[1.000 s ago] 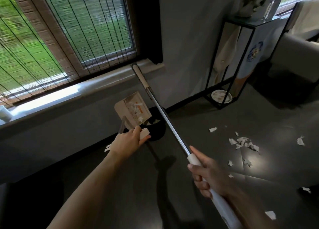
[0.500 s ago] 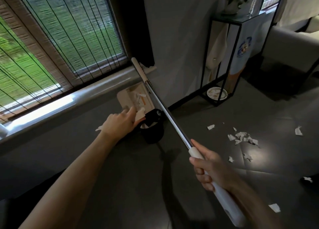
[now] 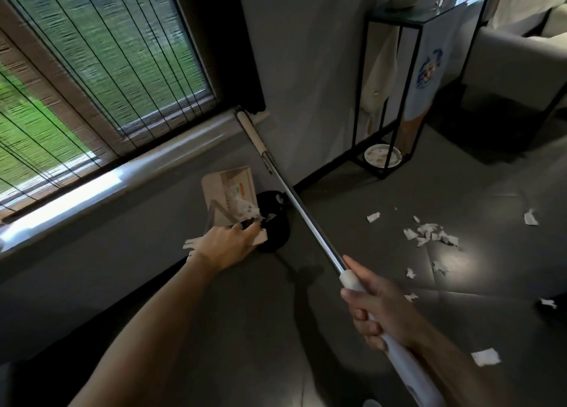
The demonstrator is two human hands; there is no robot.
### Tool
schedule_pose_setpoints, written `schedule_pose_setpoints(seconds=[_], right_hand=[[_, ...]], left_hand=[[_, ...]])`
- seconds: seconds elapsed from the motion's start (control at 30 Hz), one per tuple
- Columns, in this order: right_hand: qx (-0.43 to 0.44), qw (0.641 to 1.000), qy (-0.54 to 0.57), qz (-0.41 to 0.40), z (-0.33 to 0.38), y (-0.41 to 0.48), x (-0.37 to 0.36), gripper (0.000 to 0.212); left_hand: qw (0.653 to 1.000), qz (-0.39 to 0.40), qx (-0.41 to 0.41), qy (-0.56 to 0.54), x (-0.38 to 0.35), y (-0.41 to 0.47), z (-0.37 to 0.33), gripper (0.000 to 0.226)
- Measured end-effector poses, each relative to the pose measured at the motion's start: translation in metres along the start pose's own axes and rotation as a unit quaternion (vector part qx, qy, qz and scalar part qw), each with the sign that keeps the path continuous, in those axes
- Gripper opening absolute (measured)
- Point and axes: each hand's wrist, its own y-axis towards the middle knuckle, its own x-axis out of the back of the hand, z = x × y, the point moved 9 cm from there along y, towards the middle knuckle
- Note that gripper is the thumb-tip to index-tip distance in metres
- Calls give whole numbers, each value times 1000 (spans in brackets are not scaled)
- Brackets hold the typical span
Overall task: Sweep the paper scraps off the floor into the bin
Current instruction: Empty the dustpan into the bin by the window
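My left hand (image 3: 228,244) grips the handle end of a beige dustpan (image 3: 227,191), tipped steeply over the small black bin (image 3: 276,233) by the wall. White paper scraps (image 3: 250,211) slide from the pan's lower corner into the bin's mouth. My right hand (image 3: 374,307) grips the white handle of a long broom (image 3: 306,219), whose metal shaft runs up past the bin toward the window sill; its far end leans near the wall. More paper scraps (image 3: 429,238) lie scattered on the dark floor to the right.
A black metal stand (image 3: 395,99) with a white dish (image 3: 382,156) at its base stands against the wall at the right. A pale sofa (image 3: 521,59) sits far right. The window with blinds (image 3: 92,78) and its sill run along the left.
My left hand has tipped the dustpan further and lowered it toward the bin, so scraps now fall in. My head moved closer; the broom stays held in my right hand.
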Motion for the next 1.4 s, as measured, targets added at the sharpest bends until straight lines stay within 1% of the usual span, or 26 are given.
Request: schedule_pose_setpoints(seconds=[0.1, 0.2, 0.3, 0.37, 0.53, 0.63, 0.73, 0.87, 1.03, 1.17, 1.3, 1.4], right_hand=[[-4, 1000, 8, 5, -2, -1, -1, 66], [-2, 1000, 9, 9, 0, -4, 0, 66], [5, 1000, 9, 8, 3, -9, 3, 65], [10, 1000, 11, 6, 5, -11, 5, 66], [24, 1000, 16, -4, 11, -15, 8, 67], [27, 999, 18, -9, 12, -16, 9, 66], [23, 999, 24, -10, 6, -15, 11, 66], [10, 999, 29, -20, -7, -12, 15, 65], [-4, 999, 36, -15, -12, -6, 10, 65], [2, 1000, 26, -10, -4, -6, 6, 67], [11, 999, 29, -7, 5, -8, 5, 67], [14, 999, 33, -1, 6, -10, 6, 66]], left_hand=[[1000, 2, -17, 15, 3, -2, -2, 40], [996, 0, -60, 65, 1, -2, -20, 35], [991, 8, -93, 99, 2, -1, -33, 36], [990, -8, -99, 102, 11, -1, -32, 36], [994, -18, -63, 87, 34, -7, -18, 38], [996, -21, -42, 80, 37, -8, -15, 40], [998, 10, -37, 48, 17, -5, -28, 37], [999, 13, -32, 42, 5, 7, -35, 35], [998, -5, -36, 53, 15, 9, -30, 37], [996, -7, -51, 69, 25, 3, -38, 39], [997, -27, -28, 64, 41, 1, -29, 37], [999, -3, -16, 44, 35, -7, -38, 38]])
